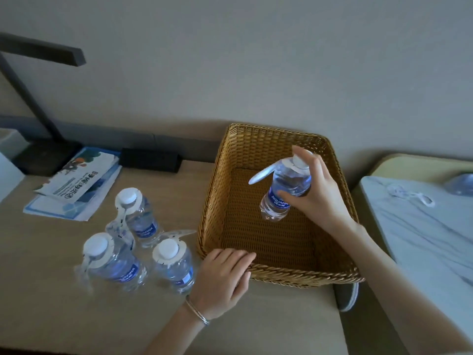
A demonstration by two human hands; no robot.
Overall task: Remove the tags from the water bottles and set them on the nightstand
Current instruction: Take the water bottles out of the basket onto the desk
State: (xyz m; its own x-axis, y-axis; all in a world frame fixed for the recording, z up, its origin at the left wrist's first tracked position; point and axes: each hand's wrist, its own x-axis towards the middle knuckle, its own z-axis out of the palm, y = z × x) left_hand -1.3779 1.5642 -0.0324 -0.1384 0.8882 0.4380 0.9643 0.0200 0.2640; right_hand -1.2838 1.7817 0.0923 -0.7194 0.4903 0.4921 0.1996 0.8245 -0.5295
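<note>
Right hand (320,198) grip holds bottle (288,181) (cap up, leaning right) over basket (231,160); left hand (222,277) holds rim.

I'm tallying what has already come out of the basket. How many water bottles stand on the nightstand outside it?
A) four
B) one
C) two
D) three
D: the back bottle, the front-left bottle and the front-right bottle stand on the nightstand left of the wicker basket, while the right hand holds a fourth bottle above the basket.
</note>
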